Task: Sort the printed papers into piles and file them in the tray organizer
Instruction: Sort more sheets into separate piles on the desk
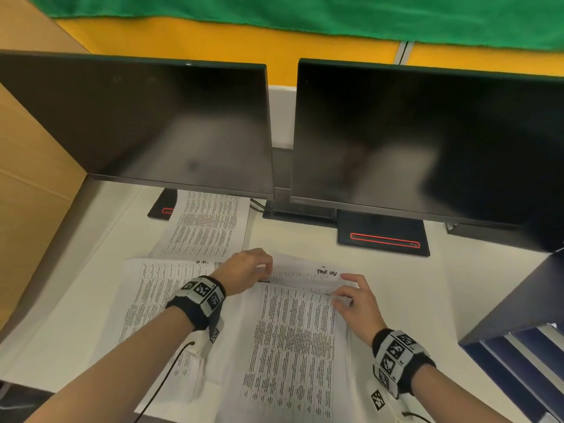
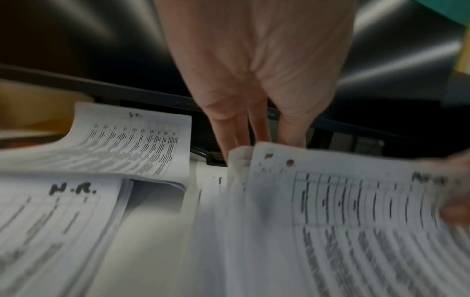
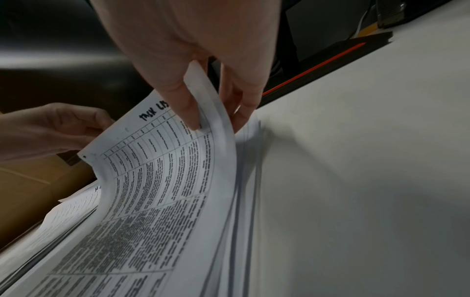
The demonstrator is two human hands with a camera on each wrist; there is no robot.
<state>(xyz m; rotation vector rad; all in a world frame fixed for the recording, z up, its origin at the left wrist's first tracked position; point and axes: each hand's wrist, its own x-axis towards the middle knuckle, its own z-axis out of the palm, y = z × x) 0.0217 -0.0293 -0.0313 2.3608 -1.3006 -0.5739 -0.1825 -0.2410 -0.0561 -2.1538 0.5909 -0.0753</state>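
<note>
A thick stack of printed papers (image 1: 293, 346) lies in front of me on the white desk (image 1: 396, 285). Its top sheet, hand-marked "Task List" (image 3: 162, 160), is lifted and curled at the far edge. My right hand (image 1: 341, 290) pinches that sheet's far right corner, thumb on top and fingers under it (image 3: 244, 104). My left hand (image 1: 265, 268) grips the same sheet at its far left corner (image 2: 257, 152). A pile marked "H.R." (image 1: 152, 300) lies to the left, and another pile (image 1: 207, 227) sits behind it. The dark blue tray organizer (image 1: 518, 315) stands at the right edge.
Two dark monitors (image 1: 152, 123) (image 1: 427, 141) stand across the back of the desk, their bases (image 1: 384, 236) close behind the papers. A brown partition (image 1: 27, 193) closes off the left side. Bare desk shows between the stack and the organizer.
</note>
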